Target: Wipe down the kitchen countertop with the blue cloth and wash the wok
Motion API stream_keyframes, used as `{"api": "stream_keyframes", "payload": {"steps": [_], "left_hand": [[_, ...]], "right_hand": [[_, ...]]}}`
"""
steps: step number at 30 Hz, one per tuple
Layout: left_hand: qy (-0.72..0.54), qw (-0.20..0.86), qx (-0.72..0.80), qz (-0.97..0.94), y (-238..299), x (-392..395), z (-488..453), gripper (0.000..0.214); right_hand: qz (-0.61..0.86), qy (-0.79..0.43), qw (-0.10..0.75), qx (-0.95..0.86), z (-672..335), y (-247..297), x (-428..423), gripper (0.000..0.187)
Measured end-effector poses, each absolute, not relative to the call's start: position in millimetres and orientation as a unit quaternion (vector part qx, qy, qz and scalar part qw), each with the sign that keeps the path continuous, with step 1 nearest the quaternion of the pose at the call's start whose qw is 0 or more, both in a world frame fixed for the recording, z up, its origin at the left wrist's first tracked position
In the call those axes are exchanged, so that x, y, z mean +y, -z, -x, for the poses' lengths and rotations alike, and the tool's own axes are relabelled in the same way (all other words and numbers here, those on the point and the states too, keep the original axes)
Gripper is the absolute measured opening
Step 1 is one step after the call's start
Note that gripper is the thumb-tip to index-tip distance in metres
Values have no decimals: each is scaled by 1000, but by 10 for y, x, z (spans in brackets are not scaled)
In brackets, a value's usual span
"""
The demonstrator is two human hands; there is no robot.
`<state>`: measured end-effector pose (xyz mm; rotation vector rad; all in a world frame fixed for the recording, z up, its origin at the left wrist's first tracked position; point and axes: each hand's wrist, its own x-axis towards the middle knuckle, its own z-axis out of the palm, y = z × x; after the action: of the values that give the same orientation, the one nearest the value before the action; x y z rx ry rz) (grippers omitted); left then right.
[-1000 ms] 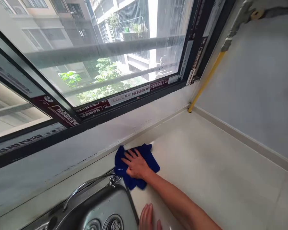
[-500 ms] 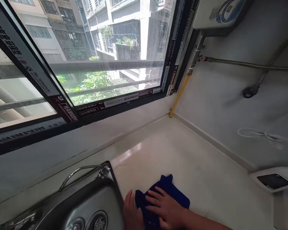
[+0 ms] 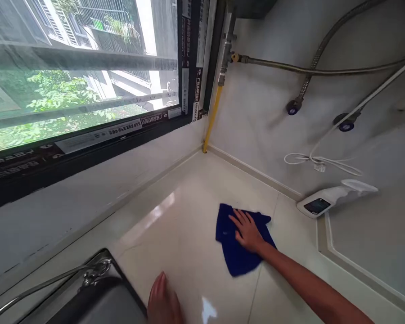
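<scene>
A dark blue cloth (image 3: pixel 238 258) lies spread and slightly rumpled on the pale glossy countertop (image 3: pixel 189 216). On top of it rests my right hand (image 3: pixel 249 231), flat, with its fingers stretched out and apart. My left hand (image 3: pixel 164 300) is at the bottom edge of the view, beside the sink's right rim and away from the cloth. Nothing shows in it; its fingers look extended, though its lower part is cut off.
A metal sink (image 3: pixel 97 301) with a curved faucet (image 3: pixel 37 290) is at lower left. A white spray bottle (image 3: pixel 324 200) lies by the right wall. A yellow pipe (image 3: pixel 212 119) rises at the corner beside the window frame. A white cord (image 3: pixel 319 159) hangs bundled on the wall.
My right hand has moved the blue cloth across the counter, away from the sink and toward the right wall. My left hand is now apart from the cloth. The view has shifted right.
</scene>
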<state>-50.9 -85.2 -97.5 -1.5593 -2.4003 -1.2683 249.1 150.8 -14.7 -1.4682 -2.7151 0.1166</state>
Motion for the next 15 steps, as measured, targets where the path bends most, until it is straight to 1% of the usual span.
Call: {"api": "stream_keyframes", "payload": {"steps": [2, 5, 7, 10, 13, 15], "left_hand": [[401, 7, -768, 500, 874, -843, 485, 50], [398, 14, -759, 515, 806, -832, 484, 50], [412, 27, -744, 525, 817, -828, 515, 49], [426, 13, -749, 508, 857, -822, 612, 53], [426, -5, -761, 490, 872, -769, 745, 60], [422, -13, -749, 511, 870, -677, 818, 62]], "right_hand": [[540, -33, 35, -840, -2116, 125, 1721, 66], [570, -77, 35, -817, -1430, 82, 1788, 65], [537, -121, 38, -834, -1009, 34, 1614, 66], [440, -191, 66, -875, -658, -45, 1100, 65], [345, -222, 92, -907, -739, -89, 529, 60], [324, -219, 112, -913, -989, -103, 217, 58]]}}
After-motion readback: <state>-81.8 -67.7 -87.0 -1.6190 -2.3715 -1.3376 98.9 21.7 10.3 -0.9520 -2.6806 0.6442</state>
